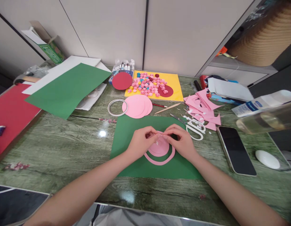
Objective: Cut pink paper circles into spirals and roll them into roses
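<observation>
My left hand (141, 142) and my right hand (182, 142) meet over a green paper sheet (126, 164), fingertips nearly touching. Both pinch the upper edge of a pink paper piece (159, 150), cut as a round middle with a curved strip looping below it. Whether strip and middle are joined is hidden by my fingers. A tiny white bit shows near my left fingertips. Beyond my right hand lie scissors (194, 129) with white handles, partly on the green sheet. A stack of pink paper circles (137, 106) and a roll of tape (117, 107) lie just past the sheet.
At the back, a yellow sheet (178, 89) bears many small rolled paper flowers (147, 84). Pink scraps (202, 108), a phone (236, 150), a white mouse (267, 159) and a bottle (265, 121) stand right. Green card (70, 88) and red card (13, 116) lie left.
</observation>
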`<state>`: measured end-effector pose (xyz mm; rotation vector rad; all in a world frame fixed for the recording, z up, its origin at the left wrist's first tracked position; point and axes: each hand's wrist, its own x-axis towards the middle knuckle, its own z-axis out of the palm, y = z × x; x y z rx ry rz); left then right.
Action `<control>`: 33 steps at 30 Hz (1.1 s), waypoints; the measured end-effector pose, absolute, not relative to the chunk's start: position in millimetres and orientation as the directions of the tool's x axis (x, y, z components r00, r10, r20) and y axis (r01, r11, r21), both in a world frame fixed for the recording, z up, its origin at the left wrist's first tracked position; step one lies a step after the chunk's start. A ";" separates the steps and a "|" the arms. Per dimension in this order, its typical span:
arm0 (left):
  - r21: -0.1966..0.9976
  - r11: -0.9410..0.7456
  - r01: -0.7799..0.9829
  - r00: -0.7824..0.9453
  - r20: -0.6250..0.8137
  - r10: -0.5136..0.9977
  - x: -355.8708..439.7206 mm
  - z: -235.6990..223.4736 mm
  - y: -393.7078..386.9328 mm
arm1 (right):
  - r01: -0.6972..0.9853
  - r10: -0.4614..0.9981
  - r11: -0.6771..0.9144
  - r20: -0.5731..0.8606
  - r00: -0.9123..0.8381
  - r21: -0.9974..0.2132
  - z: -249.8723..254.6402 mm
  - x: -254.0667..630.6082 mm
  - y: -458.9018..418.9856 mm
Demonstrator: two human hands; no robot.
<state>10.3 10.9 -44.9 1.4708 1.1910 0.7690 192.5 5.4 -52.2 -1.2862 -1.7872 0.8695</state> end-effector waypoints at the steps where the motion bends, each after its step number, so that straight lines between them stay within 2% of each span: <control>1: 0.961 0.039 0.275 0.301 -0.124 0.945 10.3 -45.0 10.8 | 0.447 0.960 0.262 0.186 -0.207 -0.855 -52.3 192.5 5.5; 33: 0.958 0.024 0.285 0.337 -0.124 0.933 10.8 -42.9 9.2 | 0.374 0.961 0.245 0.174 -0.213 -0.894 -54.8 192.9 5.4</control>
